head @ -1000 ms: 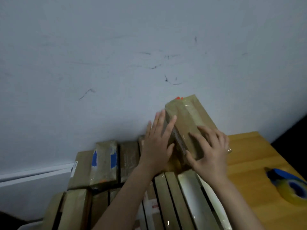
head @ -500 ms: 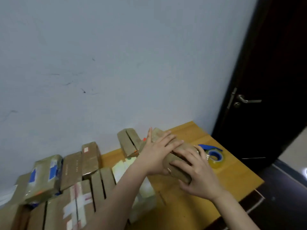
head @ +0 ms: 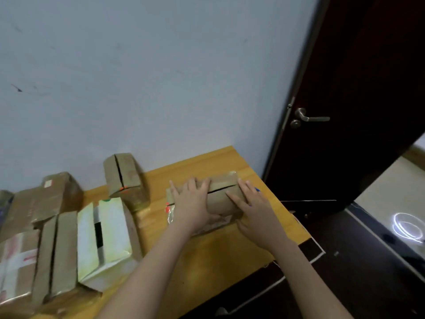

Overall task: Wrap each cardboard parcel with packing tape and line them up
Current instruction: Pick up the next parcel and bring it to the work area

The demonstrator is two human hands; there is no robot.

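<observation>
Both hands, left hand and right hand, are pressing flat on the cardboard parcel at the far right of the worktop, fingers straight and spread, gripping nothing, so I'd be steadying it squarely and easing leftward toward the upright parcel, since the right edge is lying just beside.

A pale wall backs the wooden table, beside a dark door.

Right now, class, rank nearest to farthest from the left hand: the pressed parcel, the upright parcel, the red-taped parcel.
1. Pressed parcel, under the left hand.
2. Upright parcel, to its left, by the wall.
3. Red-taped parcel, far left.
</observation>
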